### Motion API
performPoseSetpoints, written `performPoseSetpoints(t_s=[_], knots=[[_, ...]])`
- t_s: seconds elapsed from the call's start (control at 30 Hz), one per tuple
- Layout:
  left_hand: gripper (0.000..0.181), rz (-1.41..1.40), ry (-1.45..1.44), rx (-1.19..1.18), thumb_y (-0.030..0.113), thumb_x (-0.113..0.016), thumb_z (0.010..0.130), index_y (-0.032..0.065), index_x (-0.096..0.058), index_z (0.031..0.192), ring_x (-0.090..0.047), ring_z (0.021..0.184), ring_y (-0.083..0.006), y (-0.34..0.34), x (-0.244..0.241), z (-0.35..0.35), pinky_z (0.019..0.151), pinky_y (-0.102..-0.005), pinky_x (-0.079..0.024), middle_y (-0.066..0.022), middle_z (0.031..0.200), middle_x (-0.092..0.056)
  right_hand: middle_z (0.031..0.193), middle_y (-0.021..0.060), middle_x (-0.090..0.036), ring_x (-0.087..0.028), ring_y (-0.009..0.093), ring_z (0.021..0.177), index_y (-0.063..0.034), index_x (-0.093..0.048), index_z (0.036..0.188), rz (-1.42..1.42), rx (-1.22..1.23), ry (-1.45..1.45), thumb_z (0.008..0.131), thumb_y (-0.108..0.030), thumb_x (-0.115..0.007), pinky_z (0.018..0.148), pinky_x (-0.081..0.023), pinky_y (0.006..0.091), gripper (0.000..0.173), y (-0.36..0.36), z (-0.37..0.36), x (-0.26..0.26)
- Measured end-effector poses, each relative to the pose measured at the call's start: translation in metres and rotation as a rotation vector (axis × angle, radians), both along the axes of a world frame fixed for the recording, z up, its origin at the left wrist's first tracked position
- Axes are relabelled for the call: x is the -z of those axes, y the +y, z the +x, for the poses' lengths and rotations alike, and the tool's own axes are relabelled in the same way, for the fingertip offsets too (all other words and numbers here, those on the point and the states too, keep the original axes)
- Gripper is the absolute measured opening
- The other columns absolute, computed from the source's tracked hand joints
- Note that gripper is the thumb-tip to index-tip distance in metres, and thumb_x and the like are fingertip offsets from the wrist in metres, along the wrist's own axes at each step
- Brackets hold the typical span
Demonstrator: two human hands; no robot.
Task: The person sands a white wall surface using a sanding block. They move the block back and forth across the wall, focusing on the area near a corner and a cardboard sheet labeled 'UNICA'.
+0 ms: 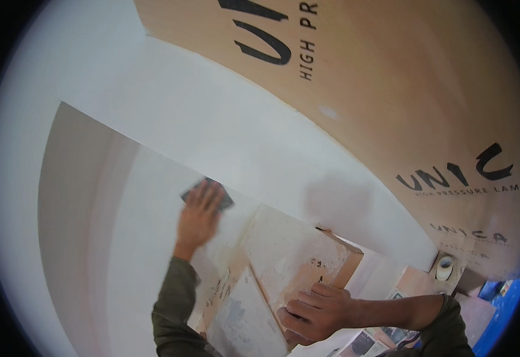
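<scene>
My left hand [198,217] lies flat with its fingers spread over a dark sheet, probably sandpaper [225,203]. It presses the sheet against a white wall surface [152,250], close to the edge of a white band [242,143]. The hand looks slightly blurred. At the lower middle, my right hand [315,312] curls around the edge of a brown board [291,245] smeared with white compound. The fingertips and whatever lies under the palm are partly hidden. A second smeared panel [246,317] meets that board along a narrow seam.
A large brown laminate sheet [376,102] with printed lettering spans the upper right. A roll of pale tape [444,267] rests on a ledge at lower right. Past my right forearm are printed papers [362,343] and something blue [505,312]. A grey recess [72,178] curves along the left.
</scene>
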State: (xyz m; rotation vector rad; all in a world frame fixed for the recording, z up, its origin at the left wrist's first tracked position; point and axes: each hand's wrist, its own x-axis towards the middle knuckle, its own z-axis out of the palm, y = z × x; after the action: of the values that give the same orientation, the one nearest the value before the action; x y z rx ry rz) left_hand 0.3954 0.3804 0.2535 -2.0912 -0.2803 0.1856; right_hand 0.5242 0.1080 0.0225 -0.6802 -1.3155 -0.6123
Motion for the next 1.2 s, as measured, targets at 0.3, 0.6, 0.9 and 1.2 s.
performPoseSetpoints(t_s=[0.3, 0.6, 0.9, 1.2], knots=[[0.058, -0.012, -0.01, 0.066, 0.027, -0.057, 0.096, 0.0093, -0.046, 0.15, -0.032, 0.147, -0.0385, 0.013, 0.02, -0.013, 0.121, -0.0516, -0.024, -0.0137, 0.16, -0.037, 0.072, -0.0005, -0.051, -0.054, 0.014, 0.061, -0.0123, -0.063, 0.08, 0.012, 0.025, 0.017, 0.07, -0.025, -0.069, 0.053, -0.04, 0.0289, 0.017, 0.011, -0.006, -0.005], [0.059, 0.417, -0.511, 0.201, 0.032, -0.052, 0.099, 0.0077, -0.04, 0.152, -0.029, 0.148, -0.0347, 0.037, -0.157, 0.02, 0.121, -0.0485, -0.026, -0.0106, 0.161, -0.035, 0.066, -0.0029, -0.049, -0.048, 0.014, 0.059, -0.0123, -0.068, 0.081, -0.112, 0.179, -0.057, 0.072, -0.026, -0.062, 0.052, -0.028, 0.0311, 0.017, 0.006, -0.002, 0.007], [0.069, 0.387, -0.583, 0.14, 0.032, -0.058, 0.094, 0.0071, -0.037, 0.154, -0.029, 0.149, -0.0321, 0.001, -0.168, -0.067, 0.122, -0.0462, -0.026, -0.0095, 0.16, -0.036, 0.064, -0.0019, -0.049, -0.043, 0.017, 0.054, -0.0126, -0.066, 0.077, -0.079, 0.175, -0.067, 0.069, -0.027, -0.062, 0.05, -0.029, 0.0329, 0.017, 0.01, -0.002, 0.015], [0.073, 0.398, -0.383, 0.123, 0.033, -0.055, 0.094, 0.003, -0.03, 0.156, -0.026, 0.15, -0.0343, 0.011, -0.19, -0.039, 0.123, -0.046, -0.024, -0.0109, 0.162, -0.031, 0.062, -0.0013, -0.046, -0.036, 0.017, 0.05, -0.0125, -0.061, 0.074, 0.002, 0.128, -0.06, 0.058, -0.02, -0.058, 0.051, -0.027, 0.0335, 0.018, 0.015, -0.008, 0.003]])
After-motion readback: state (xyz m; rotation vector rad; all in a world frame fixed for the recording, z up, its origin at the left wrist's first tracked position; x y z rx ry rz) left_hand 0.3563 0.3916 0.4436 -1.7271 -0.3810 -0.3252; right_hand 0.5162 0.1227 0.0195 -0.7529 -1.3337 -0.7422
